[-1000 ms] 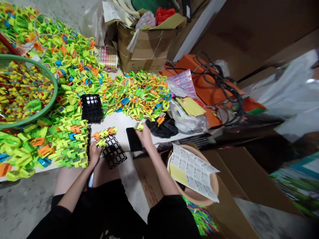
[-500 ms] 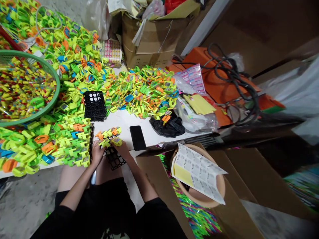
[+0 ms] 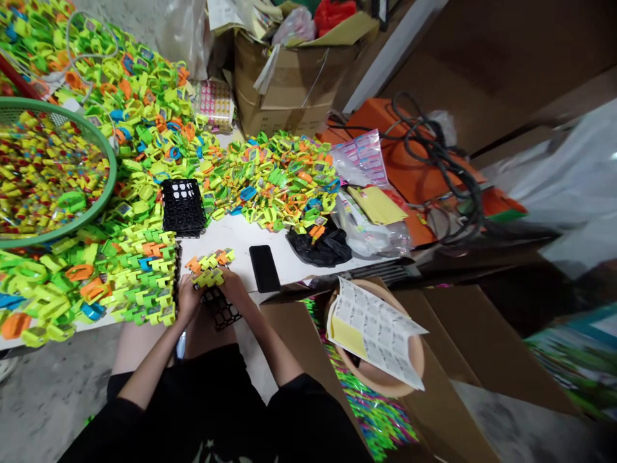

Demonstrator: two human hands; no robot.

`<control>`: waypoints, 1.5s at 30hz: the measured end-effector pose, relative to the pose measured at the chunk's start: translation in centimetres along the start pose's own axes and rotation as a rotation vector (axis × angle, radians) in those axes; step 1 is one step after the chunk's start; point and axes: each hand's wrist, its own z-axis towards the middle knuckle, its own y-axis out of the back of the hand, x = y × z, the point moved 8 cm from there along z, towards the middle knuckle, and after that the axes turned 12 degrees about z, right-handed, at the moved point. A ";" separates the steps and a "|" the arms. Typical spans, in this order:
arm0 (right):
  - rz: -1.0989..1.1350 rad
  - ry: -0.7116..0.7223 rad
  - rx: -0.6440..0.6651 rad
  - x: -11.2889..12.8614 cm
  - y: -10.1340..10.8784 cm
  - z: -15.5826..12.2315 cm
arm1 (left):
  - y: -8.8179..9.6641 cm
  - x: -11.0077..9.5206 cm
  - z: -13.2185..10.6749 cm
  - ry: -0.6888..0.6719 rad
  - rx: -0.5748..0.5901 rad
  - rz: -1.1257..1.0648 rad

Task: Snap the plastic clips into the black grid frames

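A black grid tray (image 3: pixel 222 310) tilts over my lap at the table's front edge. Its far end carries several small plastic toy watches (image 3: pixel 210 260) in yellow and orange. My left hand (image 3: pixel 189 299) is closed around the tray's left side. On the right, my right hand (image 3: pixel 232 287) has its fingers bent together at a yellow toy watch (image 3: pixel 214 277) in the nearer row; the fingertips are partly hidden. Left of my hands lies another tray packed with rows of yellow, green, orange and blue toy watches (image 3: pixel 147 276).
Stacked black grid trays (image 3: pixel 183 209) and a phone (image 3: pixel 265 268) lie on the white table. Loose toy watches (image 3: pixel 279 177) heap behind. A green basket (image 3: pixel 113 170) of small parts stands left. Right are a black bag (image 3: pixel 321 244) and a round bin (image 3: pixel 418 360) with a label sheet.
The yellow toy watch at my right fingers has shifted left into line with the nearer row. My left hand keeps its hold on the tray. The view has turned slightly.
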 end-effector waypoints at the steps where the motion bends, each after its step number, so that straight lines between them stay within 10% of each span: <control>1: 0.003 0.002 -0.006 0.1 0.1 -0.1 | 0.0 0.1 0.0 -0.004 -0.003 0.000; 45: -0.199 -0.018 0.094 0.8 -0.6 1.0 | 0.0 0.5 0.2 -0.122 -0.106 0.041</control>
